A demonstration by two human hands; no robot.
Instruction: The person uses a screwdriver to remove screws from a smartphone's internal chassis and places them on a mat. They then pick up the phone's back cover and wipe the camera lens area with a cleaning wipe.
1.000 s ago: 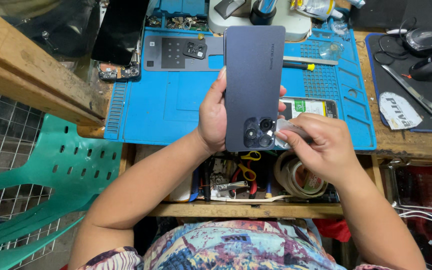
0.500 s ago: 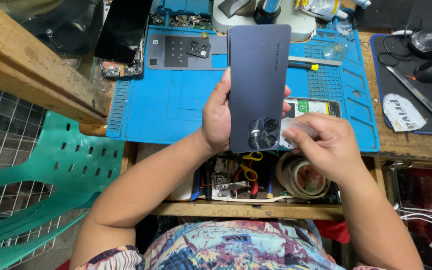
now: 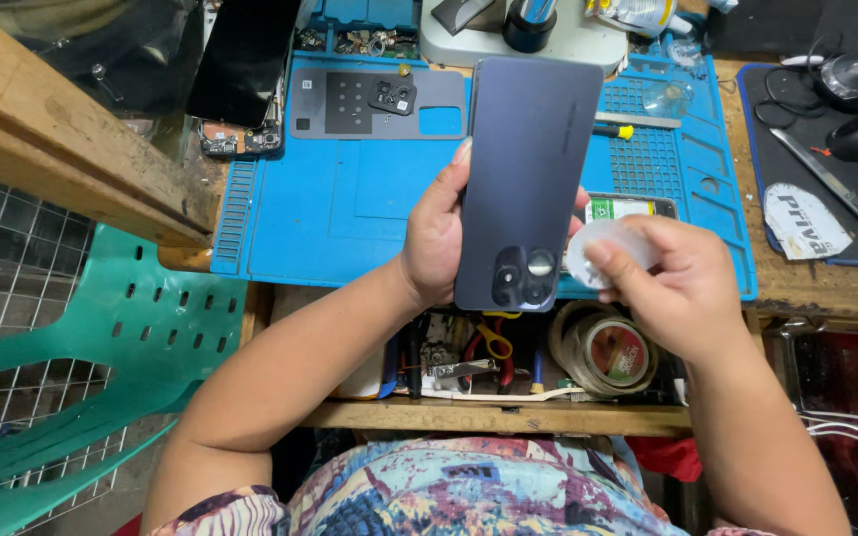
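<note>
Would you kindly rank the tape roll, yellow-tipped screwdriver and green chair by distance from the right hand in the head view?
From the right hand:
1. Tape roll, just below it in the tray.
2. Yellow-tipped screwdriver, above on the blue mat.
3. Green chair, far left.

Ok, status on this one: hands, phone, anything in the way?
Left hand grips dark phone, back up. Right hand pinches clear film beside camera cluster. Nothing blocking.

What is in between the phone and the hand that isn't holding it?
In the head view, a small round whitish pad sits between the dark phone and the right hand, pinched in that hand's fingers beside the phone's camera end. The left hand holds the phone.
</note>
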